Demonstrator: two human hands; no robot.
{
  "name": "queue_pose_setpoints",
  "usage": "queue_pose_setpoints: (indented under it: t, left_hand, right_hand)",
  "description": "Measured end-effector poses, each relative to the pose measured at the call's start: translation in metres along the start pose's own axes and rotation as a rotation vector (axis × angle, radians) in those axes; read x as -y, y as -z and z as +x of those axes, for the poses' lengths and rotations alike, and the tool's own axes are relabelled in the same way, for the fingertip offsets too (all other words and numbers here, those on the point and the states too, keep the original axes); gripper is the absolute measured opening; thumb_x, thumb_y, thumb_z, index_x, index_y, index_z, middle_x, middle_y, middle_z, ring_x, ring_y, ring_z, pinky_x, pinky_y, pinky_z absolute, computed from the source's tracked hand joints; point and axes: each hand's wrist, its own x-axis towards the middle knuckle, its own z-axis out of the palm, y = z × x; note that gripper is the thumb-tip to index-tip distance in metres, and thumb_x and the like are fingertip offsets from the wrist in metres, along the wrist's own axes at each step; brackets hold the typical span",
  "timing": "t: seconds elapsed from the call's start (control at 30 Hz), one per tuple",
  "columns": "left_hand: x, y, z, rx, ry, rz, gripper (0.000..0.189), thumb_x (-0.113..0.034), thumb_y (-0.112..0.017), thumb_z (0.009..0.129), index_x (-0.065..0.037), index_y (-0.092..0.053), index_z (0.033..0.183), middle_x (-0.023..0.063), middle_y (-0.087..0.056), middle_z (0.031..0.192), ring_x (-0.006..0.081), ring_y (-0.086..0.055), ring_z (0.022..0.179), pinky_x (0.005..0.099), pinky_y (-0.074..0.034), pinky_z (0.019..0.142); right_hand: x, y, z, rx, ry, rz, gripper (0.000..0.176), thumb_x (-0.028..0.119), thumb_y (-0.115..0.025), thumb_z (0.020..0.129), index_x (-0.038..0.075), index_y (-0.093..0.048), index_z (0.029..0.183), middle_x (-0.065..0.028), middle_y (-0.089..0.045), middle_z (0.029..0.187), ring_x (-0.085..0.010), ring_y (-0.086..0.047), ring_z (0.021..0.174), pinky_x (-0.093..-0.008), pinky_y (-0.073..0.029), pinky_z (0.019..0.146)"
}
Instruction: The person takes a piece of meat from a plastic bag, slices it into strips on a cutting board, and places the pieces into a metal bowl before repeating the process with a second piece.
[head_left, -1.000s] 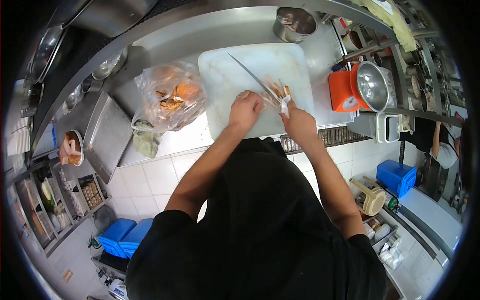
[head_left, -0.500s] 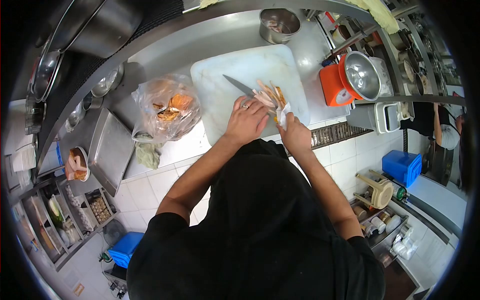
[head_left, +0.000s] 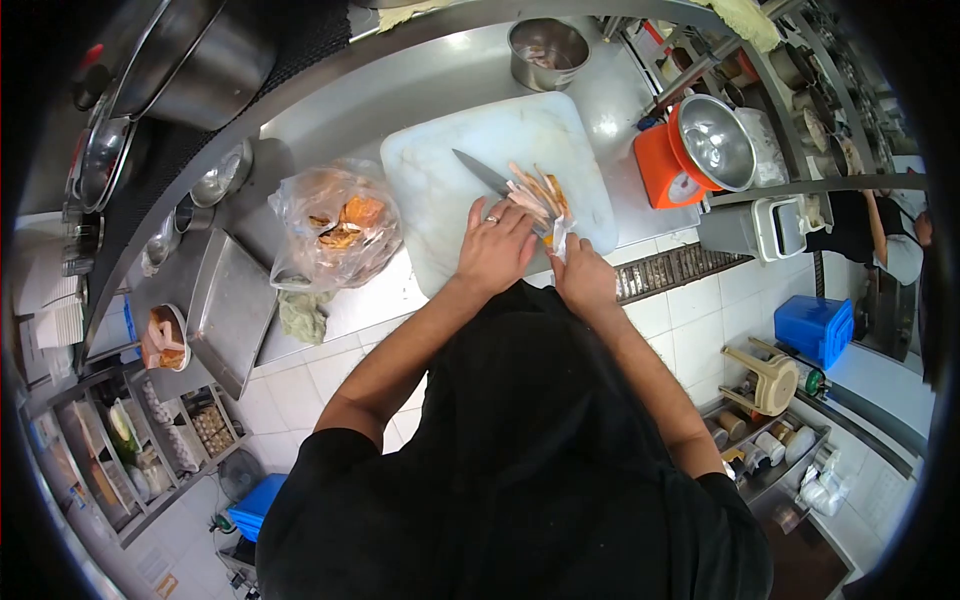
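Note:
A large pale cutting board (head_left: 430, 170) lies on the steel counter. On it, strips of sliced meat (head_left: 538, 195) with browned edges lie across the blade of a knife (head_left: 478, 168), whose tip points to the far left. My left hand (head_left: 497, 245), with a ring on one finger, lies with fingers stretched and apart, fingertips touching the near end of the meat. My right hand (head_left: 585, 275) is closed at the knife's near end; the handle is mostly hidden. A white crumpled scrap (head_left: 560, 235) shows by its thumb.
Left of the board are a clear plastic bag (head_left: 375, 255) with browned meat, a green cloth (head_left: 302, 318) and a metal tray (head_left: 230, 310). A steel pot (head_left: 548, 75) stands behind. An orange scale (head_left: 660, 165) bears a metal bowl (head_left: 717, 145). A co-worker (head_left: 870, 235) stands far right.
My right hand has moved slightly down and left, and the white scrap has shifted with it. The left hand stays by the meat. The view has shifted a little.

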Motion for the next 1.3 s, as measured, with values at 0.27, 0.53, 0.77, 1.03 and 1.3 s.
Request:
queue_pose_setpoints:
  t: [0.27,0.53,0.77,1.03,1.3]
  left_hand:
    - [0.002,-0.010,0.014,0.073,0.016,0.048,0.038,-0.026,-0.065,0.097,-0.008,-0.068,0.129,0.0088,-0.062,0.143,0.0286,-0.049,0.143,0.0636,-0.021,0.125]
    - [0.000,0.013,0.015,-0.005,0.091,0.049,0.038,-0.031,-0.066,0.097,-0.006,-0.075,0.123,0.0136,-0.055,0.152,0.0355,-0.038,0.152,0.0658,-0.012,0.127]
    - [0.018,0.006,0.022,0.069,0.150,0.115,0.043,-0.035,-0.064,0.099,-0.006,-0.076,0.128,0.0164,-0.050,0.158,0.0360,-0.033,0.156,0.0663,-0.007,0.128]
    - [0.014,0.009,0.022,-0.104,0.178,-0.099,0.051,-0.026,-0.066,0.097,-0.004,-0.062,0.142,0.0194,-0.044,0.161,0.0386,-0.034,0.154,0.0622,-0.014,0.128]
    - [0.013,-0.048,-0.011,-0.154,0.360,-0.185,0.090,-0.039,-0.080,0.089,0.001,-0.037,0.157,0.0272,-0.040,0.160,0.0418,-0.036,0.152,0.0589,-0.021,0.127]
  right_hand:
    - [0.006,0.014,0.000,0.227,-0.064,0.062,0.041,0.037,-0.064,0.103,0.003,-0.049,0.122,-0.0230,-0.071,0.104,-0.0434,-0.074,0.092,-0.0533,-0.059,0.078]
    - [0.000,0.023,-0.007,0.154,0.001,0.054,0.040,0.035,-0.068,0.100,0.005,-0.051,0.121,-0.0198,-0.071,0.100,-0.0412,-0.074,0.090,-0.0526,-0.059,0.075]
    - [-0.005,0.017,-0.013,0.161,0.031,0.040,0.040,0.039,-0.068,0.100,0.006,-0.053,0.118,-0.0179,-0.071,0.100,-0.0410,-0.074,0.088,-0.0523,-0.058,0.075]
    - [-0.025,0.026,-0.032,0.182,-0.011,0.148,0.044,0.041,-0.064,0.103,0.002,-0.057,0.122,-0.0232,-0.073,0.101,-0.0431,-0.073,0.093,-0.0545,-0.057,0.077]
    - [-0.086,0.015,-0.076,0.147,-0.416,0.841,0.046,0.042,-0.057,0.111,-0.002,-0.068,0.120,-0.0137,-0.073,0.094,-0.0220,-0.069,0.091,-0.0376,-0.054,0.082]
